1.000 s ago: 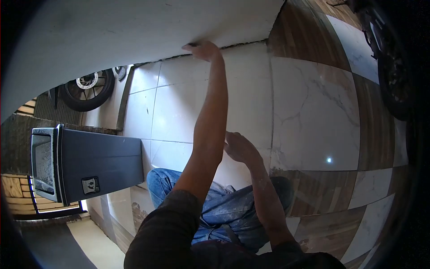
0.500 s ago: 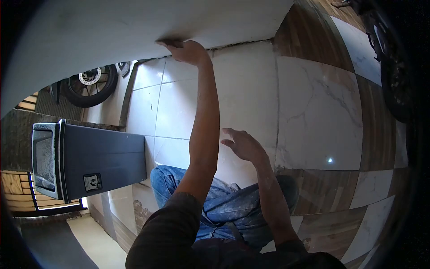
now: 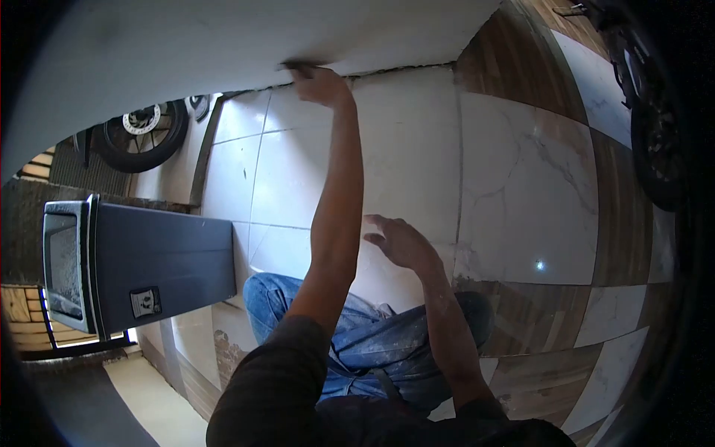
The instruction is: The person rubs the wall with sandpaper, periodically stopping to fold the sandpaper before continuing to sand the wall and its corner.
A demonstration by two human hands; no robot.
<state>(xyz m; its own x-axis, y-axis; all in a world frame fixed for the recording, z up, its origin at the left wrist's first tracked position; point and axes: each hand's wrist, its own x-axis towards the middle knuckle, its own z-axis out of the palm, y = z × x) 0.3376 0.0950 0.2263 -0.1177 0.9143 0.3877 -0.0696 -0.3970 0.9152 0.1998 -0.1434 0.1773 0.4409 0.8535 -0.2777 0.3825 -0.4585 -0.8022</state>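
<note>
My left hand is stretched out to the foot of the white wall, just above the gap where it meets the floor. Its fingers look bent together, with a thin dark shape at their tips. Whether that is a flat tool or only shadow, I cannot make out. Over the pale floor tiles hovers my right hand, thumb and fingers apart and nothing between them. Below both hands are my bent legs in dusty blue jeans.
A grey lidded bin appears at my left, with a motorbike wheel beyond it. Another dark motorbike stands at the far right. Wood-patterned tiles and marbled tiles cover the floor on the right.
My left hand has shifted slightly right along the wall's foot, and its fingers look more bent. My right hand has hardly moved. The view has shifted a little.
</note>
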